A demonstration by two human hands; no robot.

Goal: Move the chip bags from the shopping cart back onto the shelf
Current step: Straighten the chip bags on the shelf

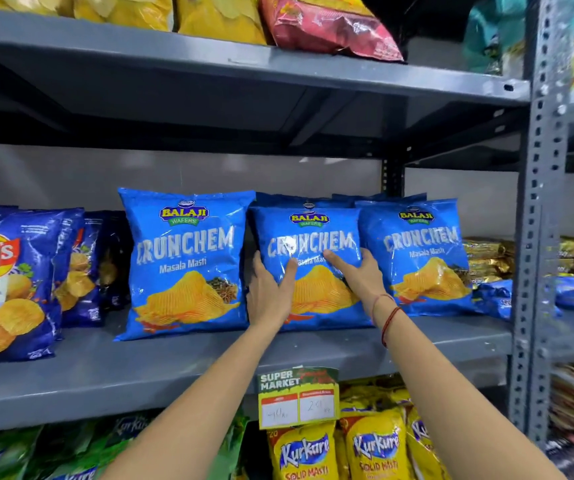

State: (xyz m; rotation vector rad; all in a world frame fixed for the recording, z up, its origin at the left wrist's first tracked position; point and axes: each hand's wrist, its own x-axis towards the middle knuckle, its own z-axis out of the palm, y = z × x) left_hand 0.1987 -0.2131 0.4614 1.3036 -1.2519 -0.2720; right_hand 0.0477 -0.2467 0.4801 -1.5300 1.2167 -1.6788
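Observation:
Three blue Crunchem chip bags stand upright in a row on the grey middle shelf (174,372). The middle bag (309,233) is between both my hands. My left hand (268,292) grips its lower left edge with the thumb across the front. My right hand (358,275) presses on its lower right front with fingers spread. The left bag (185,265) and the right bag (420,258) stand free on either side, touching the middle one. More blue bags stand behind the middle and right ones. The shopping cart is out of view.
Dark blue Lay's bags (4,289) fill the shelf's left end. A grey perforated upright (538,237) bounds the right side. Yellow and red bags lie on the shelf above (330,26). Yellow Kurkure bags (375,448) and a price tag (297,398) sit below.

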